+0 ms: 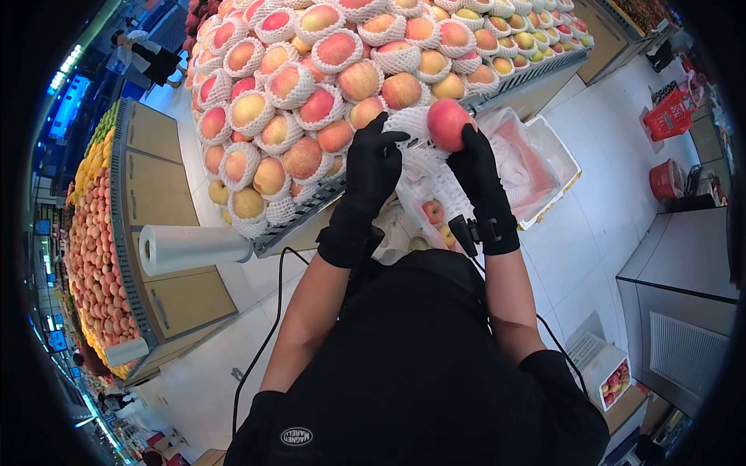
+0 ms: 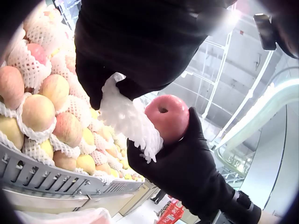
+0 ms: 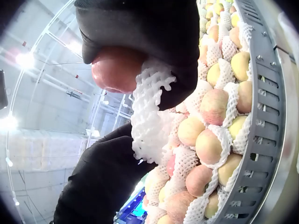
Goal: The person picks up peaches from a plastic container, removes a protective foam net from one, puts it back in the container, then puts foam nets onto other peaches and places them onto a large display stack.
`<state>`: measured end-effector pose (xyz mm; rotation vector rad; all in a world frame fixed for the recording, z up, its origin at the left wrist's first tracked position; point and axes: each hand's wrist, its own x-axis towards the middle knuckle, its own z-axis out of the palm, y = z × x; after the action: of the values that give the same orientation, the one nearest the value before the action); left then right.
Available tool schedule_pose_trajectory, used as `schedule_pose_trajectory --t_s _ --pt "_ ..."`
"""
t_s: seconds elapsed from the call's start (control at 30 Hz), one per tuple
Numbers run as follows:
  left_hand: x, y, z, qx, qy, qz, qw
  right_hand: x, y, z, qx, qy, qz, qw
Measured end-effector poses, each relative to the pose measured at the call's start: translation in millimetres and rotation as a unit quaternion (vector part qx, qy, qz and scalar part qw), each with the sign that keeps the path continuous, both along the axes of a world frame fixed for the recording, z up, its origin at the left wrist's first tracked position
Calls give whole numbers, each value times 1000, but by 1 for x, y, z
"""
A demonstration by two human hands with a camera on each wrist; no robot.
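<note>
My black-gloved right hand (image 1: 479,172) holds a shiny red apple (image 1: 448,124) in front of the fruit display. A white foam net sleeve (image 2: 125,116) stretches between my two hands. In the left wrist view, the gloved left hand (image 2: 131,51) pinches one end of the sleeve between thumb and fingers. The other end lies against the apple (image 2: 169,119), beside the right palm. Seen from the right wrist, the net (image 3: 149,116) hangs by the apple and covers only a small part of it. The apple's stem hollow faces the left wrist camera.
A sloped display of netted apples (image 1: 318,109) rises ahead behind a grey slatted edge (image 1: 299,221). Below my hands are loose foam nets and a few apples (image 1: 433,211), with a lined white box (image 1: 561,159) to the right. A plastic bag roll (image 1: 190,248) projects at left.
</note>
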<state>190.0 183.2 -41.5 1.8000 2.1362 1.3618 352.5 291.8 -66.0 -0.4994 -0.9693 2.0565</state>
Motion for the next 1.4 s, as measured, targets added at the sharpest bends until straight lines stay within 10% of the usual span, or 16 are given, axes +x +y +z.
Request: schedule_pose_trajectory --t_s 0.27,0.87,1.2,1.4 --pt "9 7 7 36 -9 -33 999 -3 -9 22 278 -184 -30 942" --pt "30 -8 30 47 69 9 996 -25 -25 62 369 -254 -131 885" --pt "10 -4 26 106 -260 -73 957 -19 -16 38 242 -169 -71 953" --pt "8 0 16 161 -261 27 951 -26 -21 39 287 -270 -126 911"
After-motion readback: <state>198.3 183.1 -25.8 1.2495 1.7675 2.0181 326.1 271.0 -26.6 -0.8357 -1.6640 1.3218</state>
